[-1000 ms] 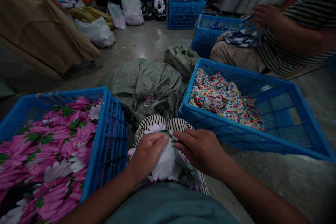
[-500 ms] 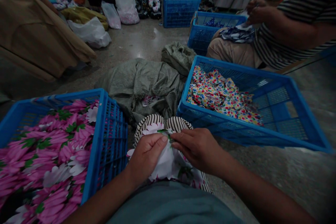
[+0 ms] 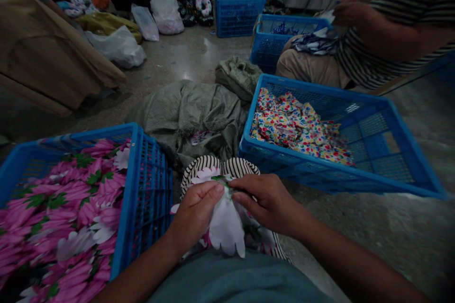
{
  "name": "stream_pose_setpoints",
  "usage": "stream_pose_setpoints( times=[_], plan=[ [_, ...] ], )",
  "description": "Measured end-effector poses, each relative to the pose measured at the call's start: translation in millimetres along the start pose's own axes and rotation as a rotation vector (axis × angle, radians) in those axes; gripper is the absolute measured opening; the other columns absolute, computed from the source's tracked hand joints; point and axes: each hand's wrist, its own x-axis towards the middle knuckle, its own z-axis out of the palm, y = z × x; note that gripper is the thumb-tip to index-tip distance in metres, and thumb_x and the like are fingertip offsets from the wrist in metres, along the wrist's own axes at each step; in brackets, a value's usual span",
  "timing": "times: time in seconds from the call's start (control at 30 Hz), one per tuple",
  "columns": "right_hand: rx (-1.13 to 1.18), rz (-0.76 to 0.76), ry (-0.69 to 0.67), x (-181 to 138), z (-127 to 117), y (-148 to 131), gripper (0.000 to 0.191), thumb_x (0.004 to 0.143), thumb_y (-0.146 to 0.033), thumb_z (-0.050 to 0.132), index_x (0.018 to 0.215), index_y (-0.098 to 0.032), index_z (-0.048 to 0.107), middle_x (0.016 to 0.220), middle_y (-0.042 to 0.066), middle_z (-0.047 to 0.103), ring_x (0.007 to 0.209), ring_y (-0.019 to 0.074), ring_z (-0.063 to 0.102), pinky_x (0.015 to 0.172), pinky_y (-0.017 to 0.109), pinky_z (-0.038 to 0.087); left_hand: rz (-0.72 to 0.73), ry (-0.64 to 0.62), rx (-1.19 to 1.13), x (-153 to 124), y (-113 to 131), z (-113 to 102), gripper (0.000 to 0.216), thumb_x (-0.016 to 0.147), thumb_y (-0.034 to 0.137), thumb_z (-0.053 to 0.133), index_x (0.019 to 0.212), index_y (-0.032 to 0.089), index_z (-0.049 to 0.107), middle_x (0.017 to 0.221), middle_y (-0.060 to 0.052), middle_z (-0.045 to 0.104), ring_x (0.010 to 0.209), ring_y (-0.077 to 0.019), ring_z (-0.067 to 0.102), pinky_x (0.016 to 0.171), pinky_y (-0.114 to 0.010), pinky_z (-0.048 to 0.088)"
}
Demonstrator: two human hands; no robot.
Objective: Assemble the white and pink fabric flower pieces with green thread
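Fingers [image 3: 217, 190] of the left hand [image 3: 195, 210] and right hand [image 3: 269, 200] pinch a white cloth flower [image 3: 224, 220] by its green end [image 3: 221, 178]; petals [image 3: 231, 246] now hang lower, seemingly leaving that end workable.

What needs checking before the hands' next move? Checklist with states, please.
1. Left hand grips the white petal-edged piece: ok.
2. Right hand fingertips at the green part of that piece: ok.
3. Tool between the right fingers: cannot tell, too dark.
4. Both hands clear of the left blue crate, which holds pink petal-shaped pieces: ok.
5. White piece spread flat: not ok, its lower edge hangs down.
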Motion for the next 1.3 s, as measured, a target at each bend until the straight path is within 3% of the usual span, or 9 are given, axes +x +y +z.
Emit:
stream_pose_setpoints(
  times=[0.2,0.37,0.47,0.6,0.83,1.03,1.17,1.3],
  plan=[
    [0.093,-0.014,0.010,0,2,3,0.020,0.090,-0.026,0.044,0.093,-0.018,0.062,0.075,0.002,0.066,0.069,0.0126,0.059,0.060,0.022,0.039,-0.012,0.021,-0.011,-1,1,1,0.038,0.072,0.049,0.059,0.058,0.013,0.058,0.051,0.000,0.050,0.049,-0.0106,0.042,0.048,-0.022,0.033],
    [0.134,0.006,0.166,-3,4,6,0.018,0.089,-0.025,0.046,0.094,-0.019,0.062,0.080,0.003,0.067,0.072,0.0126,0.061,0.063,0.022,0.041,-0.030,0.030,-0.051,-1,2,2,0.036,0.071,0.047,0.060,0.058,0.014,0.057,0.050,0.001,0.048,0.048,-0.0103,0.041,0.048,-0.022,0.032],
    [0.050,-0.047,0.138,-3,2,3,0.019,0.087,-0.028,0.048,0.099,-0.018,0.059,0.079,0.004,0.065,0.071,0.0135,0.059,0.060,0.023,0.039,-0.054,0.016,-0.059,0,3,2,0.035,0.072,0.046,0.060,0.059,0.014,0.055,0.053,0.002,0.049,0.051,-0.0104,0.042,0.050,-0.022,0.033],
    [0.019,-0.044,0.131,2,4,-3,0.020,0.080,-0.033,0.058,0.092,-0.017,0.057,0.073,0.002,0.060,0.065,0.0132,0.054,0.055,0.023,0.036,-0.072,-0.012,-0.065,2,-1,1,0.036,0.074,0.046,0.058,0.060,0.014,0.053,0.054,0.003,0.047,0.051,-0.0094,0.041,0.049,-0.020,0.031],
    [0.192,0.014,0.068,9,10,0,0.010,0.076,-0.008,0.052,0.078,-0.017,0.053,0.068,-0.002,0.054,0.062,0.0105,0.050,0.054,0.021,0.035,-0.073,-0.017,-0.140,3,-6,1,0.031,0.071,0.041,0.063,0.062,0.012,0.058,0.054,0.002,0.049,0.051,-0.0090,0.041,0.049,-0.020,0.032],
    [0.141,0.138,0.235,4,4,17,0.008,0.079,-0.014,0.051,0.073,-0.018,0.051,0.065,-0.002,0.053,0.058,0.0107,0.048,0.053,0.021,0.036,-0.119,0.079,-0.212,3,-3,1,0.026,0.070,0.039,0.065,0.066,0.014,0.060,0.053,0.002,0.054,0.048,-0.0086,0.044,0.048,-0.019,0.034],
    [0.163,0.139,0.243,-4,3,15,0.006,0.081,-0.023,0.052,0.080,-0.017,0.054,0.068,-0.001,0.055,0.059,0.0110,0.049,0.053,0.021,0.036,-0.121,0.097,-0.233,4,-1,4,0.027,0.068,0.040,0.067,0.068,0.014,0.062,0.056,0.002,0.058,0.049,-0.0093,0.048,0.049,-0.019,0.036],
    [0.166,0.064,0.144,-11,4,8,0.021,0.085,-0.031,0.046,0.100,-0.017,0.054,0.080,0.003,0.058,0.069,0.0144,0.053,0.059,0.025,0.038,-0.119,0.124,-0.300,4,2,7,0.026,0.067,0.039,0.069,0.070,0.014,0.062,0.057,0.002,0.059,0.047,-0.0094,0.049,0.048,-0.020,0.038]
  ],
)
